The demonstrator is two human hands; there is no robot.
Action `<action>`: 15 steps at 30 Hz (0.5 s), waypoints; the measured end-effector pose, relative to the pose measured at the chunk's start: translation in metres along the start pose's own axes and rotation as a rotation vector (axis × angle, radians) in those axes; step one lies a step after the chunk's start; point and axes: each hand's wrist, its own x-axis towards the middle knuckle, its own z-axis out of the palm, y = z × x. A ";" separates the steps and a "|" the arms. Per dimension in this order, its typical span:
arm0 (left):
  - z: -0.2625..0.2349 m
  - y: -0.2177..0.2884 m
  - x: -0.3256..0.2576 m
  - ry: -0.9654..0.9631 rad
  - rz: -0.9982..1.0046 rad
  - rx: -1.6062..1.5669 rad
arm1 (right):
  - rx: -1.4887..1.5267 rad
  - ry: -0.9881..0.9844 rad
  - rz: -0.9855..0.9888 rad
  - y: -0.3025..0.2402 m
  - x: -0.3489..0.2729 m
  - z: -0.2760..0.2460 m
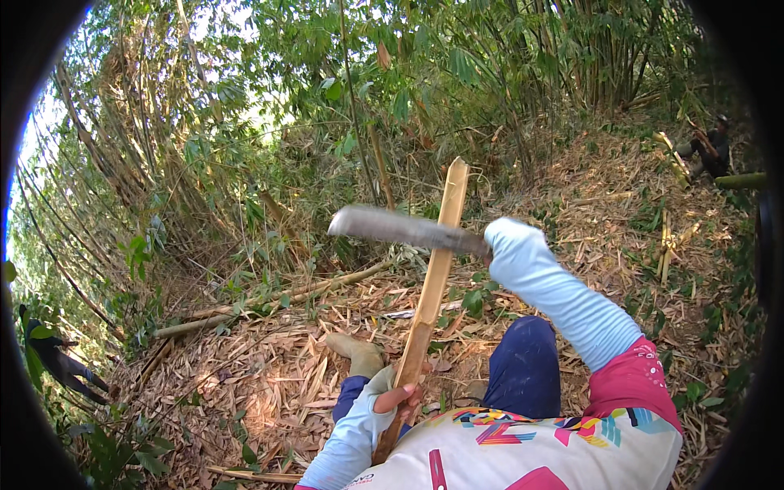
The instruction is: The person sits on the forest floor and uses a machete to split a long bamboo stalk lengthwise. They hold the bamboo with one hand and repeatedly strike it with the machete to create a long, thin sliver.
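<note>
The split bamboo stave (pixel 433 273) stands nearly upright in front of me, leaning a little to the right, its pale cut top rising above the leaf litter and its lower end down by my lap. My left hand (pixel 398 398) is closed around its lower part, fingers (pixel 406 395) wrapped over the near face. My right hand (pixel 500 237), covered by a light blue sleeve, is raised to the right of the stave and clenched on the handle of a machete (pixel 404 228); its long grey blade lies almost level and crosses in front of the stave's upper part, tip pointing left. Whether the blade touches the bamboo I cannot tell. My hands are well apart, one low, one high.

Below the stave are my dark blue trouser legs (pixel 523 367) and one boot (pixel 357 353) resting on dry bamboo leaves (pixel 261 376). A long fallen bamboo pole (pixel 269 300) lies across the ground further off to the left. Dense green bamboo thicket (pixel 327 90) fills the far side. At the far right another person (pixel 709 149) crouches on the slope; a further person (pixel 57 355) shows at the left edge.
</note>
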 end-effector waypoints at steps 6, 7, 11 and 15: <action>0.003 0.000 -0.009 0.022 -0.016 -0.007 | -0.033 0.074 -0.103 0.002 0.007 -0.014; 0.004 0.000 -0.005 0.016 -0.021 0.001 | 0.037 0.174 0.007 0.017 0.018 -0.025; 0.010 0.001 -0.005 -0.003 -0.002 0.012 | 0.094 0.369 0.205 0.118 0.102 -0.042; 0.001 0.004 -0.008 -0.050 0.022 0.000 | 0.290 0.182 0.218 0.145 0.118 -0.008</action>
